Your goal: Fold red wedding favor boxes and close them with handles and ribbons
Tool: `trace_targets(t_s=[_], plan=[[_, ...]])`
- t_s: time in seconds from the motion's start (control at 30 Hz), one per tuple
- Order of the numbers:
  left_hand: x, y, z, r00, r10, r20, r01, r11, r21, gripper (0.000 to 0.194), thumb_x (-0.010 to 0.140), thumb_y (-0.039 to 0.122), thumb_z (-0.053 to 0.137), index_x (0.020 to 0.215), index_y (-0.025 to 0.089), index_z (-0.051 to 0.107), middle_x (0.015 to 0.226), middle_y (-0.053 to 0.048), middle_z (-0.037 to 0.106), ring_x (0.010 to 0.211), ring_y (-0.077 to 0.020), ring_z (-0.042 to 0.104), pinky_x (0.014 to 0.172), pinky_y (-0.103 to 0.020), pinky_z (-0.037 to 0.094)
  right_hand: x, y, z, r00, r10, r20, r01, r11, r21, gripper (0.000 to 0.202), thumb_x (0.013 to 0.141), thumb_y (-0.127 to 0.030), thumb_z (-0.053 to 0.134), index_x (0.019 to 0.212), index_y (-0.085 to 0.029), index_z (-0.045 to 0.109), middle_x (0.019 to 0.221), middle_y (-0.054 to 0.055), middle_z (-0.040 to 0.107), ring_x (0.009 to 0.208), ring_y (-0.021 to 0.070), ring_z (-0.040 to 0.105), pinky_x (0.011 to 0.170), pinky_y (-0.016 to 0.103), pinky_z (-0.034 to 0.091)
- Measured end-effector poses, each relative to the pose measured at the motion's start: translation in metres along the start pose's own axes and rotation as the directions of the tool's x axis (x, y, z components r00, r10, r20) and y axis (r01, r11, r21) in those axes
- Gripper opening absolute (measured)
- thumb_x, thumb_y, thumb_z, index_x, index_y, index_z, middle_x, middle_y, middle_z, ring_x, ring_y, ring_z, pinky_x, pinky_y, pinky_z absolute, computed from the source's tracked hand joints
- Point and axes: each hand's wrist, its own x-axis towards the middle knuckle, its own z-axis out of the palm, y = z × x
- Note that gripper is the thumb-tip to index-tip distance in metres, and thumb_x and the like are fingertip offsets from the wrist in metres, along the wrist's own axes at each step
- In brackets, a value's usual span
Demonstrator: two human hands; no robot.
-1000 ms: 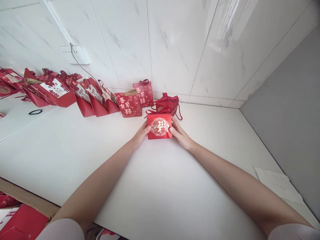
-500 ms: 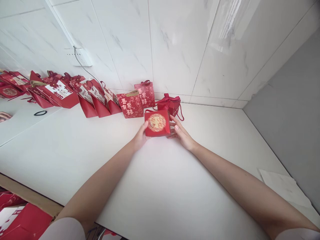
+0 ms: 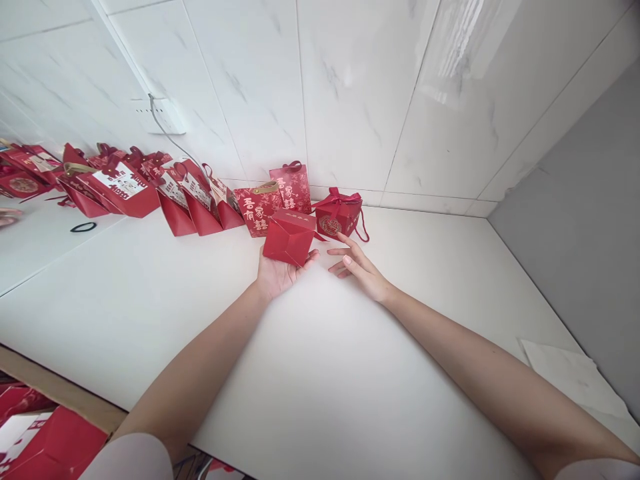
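A small red box [image 3: 290,241] rests on my left hand [image 3: 280,275], palm up beneath it, with a plain folded face toward me. To its right, my right hand [image 3: 361,268] is apart from the box, fingers spread and holding nothing. Behind my right hand stands a red box with a ribbon bow [image 3: 339,215] and a cord handle. Two patterned red boxes with characters on them, one in front [image 3: 253,208] and one behind [image 3: 295,187], stand just beyond the held box.
Several red gift boxes [image 3: 123,190] line the tiled wall at the left. A black ring [image 3: 83,227] lies near them, and part of another person's hand [image 3: 9,217] shows at the left edge. White paper [image 3: 563,370] lies at the right. Red boxes fill a carton [image 3: 60,390] at lower left.
The held box has turned, so its round gold emblem no longer shows, and it has shifted left. My left hand has rolled palm up under it. My right hand is now separate from the box.
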Motion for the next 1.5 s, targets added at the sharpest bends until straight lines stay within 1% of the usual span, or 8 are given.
trace_targets(t_s=[0.27,0.53,0.8,0.9,1.03,1.2,1.37,1.5], plan=[[-0.002,-0.004,0.003,0.995,-0.019,0.096,0.017,1.000,0.019,0.072,0.086,0.067,0.037,0.129,0.013,0.059,0.131,-0.016,0.064,0.131,-0.0333,0.054,0.107,-0.047,0.046,0.000,-0.001,0.000,1.000,0.006,0.020,-0.006,1.000,-0.005,0.070,0.094,-0.060,0.049,0.154,-0.034,0.024,0.136,0.009,0.057,0.101,0.0215,0.067,0.093,0.043,0.052],[0.001,-0.028,0.005,0.957,0.247,-0.152,-0.198,0.939,0.281,0.040,0.084,0.041,0.063,0.117,0.019,0.067,0.120,-0.008,0.071,0.118,-0.0331,0.062,0.102,-0.049,0.048,-0.004,0.001,0.000,0.985,-0.098,0.141,0.102,0.995,-0.018,0.085,0.091,-0.057,0.057,0.158,-0.037,0.010,0.155,0.008,0.041,0.117,0.0243,0.060,0.106,0.046,0.044],[0.004,-0.012,-0.006,0.688,0.678,-0.259,-0.435,0.671,0.600,0.045,0.089,0.061,0.052,0.113,0.024,0.063,0.115,-0.006,0.067,0.110,-0.0250,0.061,0.094,-0.038,0.048,-0.006,-0.005,0.007,0.983,-0.182,-0.007,0.178,0.967,-0.183,0.099,0.082,-0.047,0.074,0.157,-0.038,0.011,0.149,0.009,0.050,0.128,0.0283,0.055,0.105,0.050,0.044],[0.003,0.011,-0.020,0.630,0.699,-0.339,-0.393,0.663,0.637,0.046,0.091,0.060,0.048,0.106,0.020,0.064,0.115,-0.009,0.066,0.108,-0.0247,0.062,0.094,-0.037,0.046,-0.008,-0.009,0.009,0.986,-0.147,-0.077,0.138,0.984,-0.112,0.080,0.090,-0.051,0.063,0.155,-0.031,0.021,0.098,0.005,0.075,0.087,0.0233,0.071,0.086,0.044,0.054],[-0.008,0.043,-0.026,0.563,0.724,-0.399,-0.324,0.637,0.699,0.044,0.092,0.055,0.043,0.102,0.018,0.065,0.110,-0.011,0.069,0.100,-0.0229,0.065,0.087,-0.035,0.047,-0.007,-0.006,0.006,0.986,-0.080,-0.144,0.083,0.997,0.011,0.068,0.091,-0.057,0.057,0.147,-0.025,0.035,0.062,-0.004,0.067,0.047,0.0161,0.058,0.057,0.033,0.051],[-0.037,0.070,0.014,0.720,0.648,-0.249,-0.078,0.432,0.898,0.054,0.089,0.064,0.045,0.108,0.019,0.066,0.117,-0.012,0.069,0.106,-0.0266,0.064,0.094,-0.039,0.046,0.001,0.005,0.001,0.975,-0.045,-0.216,0.069,0.992,0.106,0.059,0.087,-0.059,0.062,0.132,-0.026,0.045,0.070,-0.003,0.071,0.048,0.0150,0.062,0.059,0.032,0.052],[-0.048,0.070,0.084,0.982,0.188,-0.019,0.046,-0.143,0.989,0.085,0.076,0.071,0.058,0.147,0.027,0.042,0.155,-0.009,0.041,0.137,-0.0340,0.044,0.108,-0.042,0.039,0.004,0.011,-0.006,0.968,0.017,-0.251,0.011,0.994,0.107,0.053,0.083,-0.062,0.063,0.120,-0.025,0.052,0.070,-0.004,0.070,0.046,0.0142,0.062,0.057,0.031,0.051],[-0.049,0.046,0.120,0.967,-0.128,-0.220,0.118,-0.542,0.832,0.128,0.054,0.059,0.078,0.159,0.026,0.012,0.155,-0.020,0.034,0.129,-0.0414,0.049,0.098,-0.046,0.046,0.000,0.013,-0.015,0.959,0.069,-0.273,-0.051,0.996,0.071,0.054,0.078,-0.061,0.068,0.115,-0.024,0.053,0.071,-0.003,0.071,0.047,0.0143,0.063,0.056,0.030,0.050]])
